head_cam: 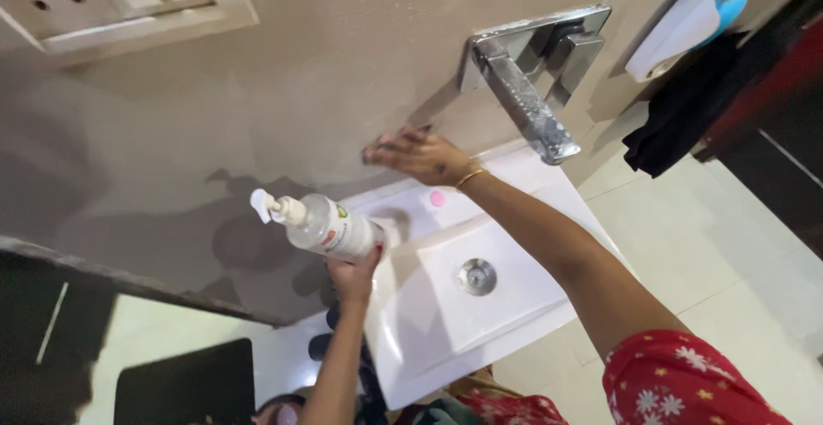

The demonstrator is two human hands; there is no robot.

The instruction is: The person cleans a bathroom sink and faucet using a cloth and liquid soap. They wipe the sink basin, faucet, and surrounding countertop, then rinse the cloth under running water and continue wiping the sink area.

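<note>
Sink against the wall
Tap (527,90) juts from the wall (300,73) above the sink (514,305); pump bottle (321,223) hangs left of the basin.

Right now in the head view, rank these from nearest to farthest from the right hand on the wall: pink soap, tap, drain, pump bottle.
From the right hand:
1. Pink soap, just below it on the basin ledge.
2. Tap and pump bottle, held in the left hand, on opposite sides: too close to call.
3. Drain, down in the basin: farthest, narrowly.

Wall tap (531,90) above white basin (480,322)
</note>
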